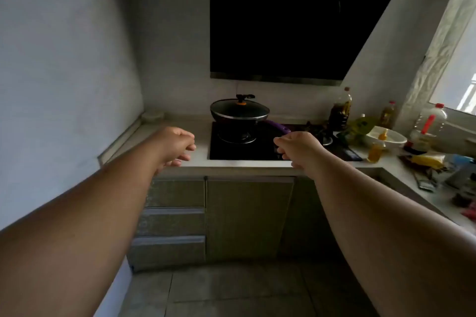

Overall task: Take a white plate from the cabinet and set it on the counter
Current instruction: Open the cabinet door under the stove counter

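Both my arms reach forward over the front edge of the pale counter (198, 143). My left hand (176, 145) hovers above the bare counter left of the stove, fingers loosely curled, holding nothing. My right hand (298, 148) hangs over the stove's front right part, fingers loosely curled and apart, also holding nothing. Below the counter is a closed cabinet door (248, 216) with drawers (172, 221) to its left. No white plate from the cabinet is in sight; a white bowl-like dish (386, 137) sits on the right counter.
A black stove (239, 150) carries a lidded wok (239, 110) with a purple handle. Oil bottles (340, 110), a clear jug (427, 127) and packets crowd the right counter. A dark hood (283, 18) hangs above. Wall on the left, window at right.
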### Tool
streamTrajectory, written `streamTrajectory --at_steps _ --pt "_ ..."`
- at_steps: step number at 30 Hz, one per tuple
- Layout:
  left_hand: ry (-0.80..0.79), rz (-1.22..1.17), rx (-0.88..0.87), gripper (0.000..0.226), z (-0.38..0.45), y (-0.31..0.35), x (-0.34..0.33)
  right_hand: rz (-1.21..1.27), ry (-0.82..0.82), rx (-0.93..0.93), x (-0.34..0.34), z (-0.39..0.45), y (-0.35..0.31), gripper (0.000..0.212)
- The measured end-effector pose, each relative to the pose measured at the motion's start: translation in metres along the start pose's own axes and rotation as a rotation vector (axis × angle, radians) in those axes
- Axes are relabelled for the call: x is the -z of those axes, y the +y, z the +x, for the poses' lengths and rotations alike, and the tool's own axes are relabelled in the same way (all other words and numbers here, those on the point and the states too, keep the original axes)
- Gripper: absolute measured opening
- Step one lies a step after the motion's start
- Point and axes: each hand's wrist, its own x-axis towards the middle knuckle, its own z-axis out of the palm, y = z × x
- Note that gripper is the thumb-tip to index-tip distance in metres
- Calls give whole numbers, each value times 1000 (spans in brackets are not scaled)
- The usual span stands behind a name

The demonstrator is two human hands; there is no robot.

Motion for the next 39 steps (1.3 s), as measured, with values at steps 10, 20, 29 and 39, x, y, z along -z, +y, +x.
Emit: streamTrajectory --at_steps 10,20,29,39 --pt "-122 23 91 18 67 -42 -72 18 4 -195 -7 45 69 25" --pt "-180 30 221 25 171 -64 -219 2 -62 -349 20 168 193 29" --pt "-180 -103 512 42 241 -111 -320 3 -127 -427 -1 247 284 31" --pt "-88 -761 707 47 329 -159 -396 47 -91 -484 -49 302 335 28"
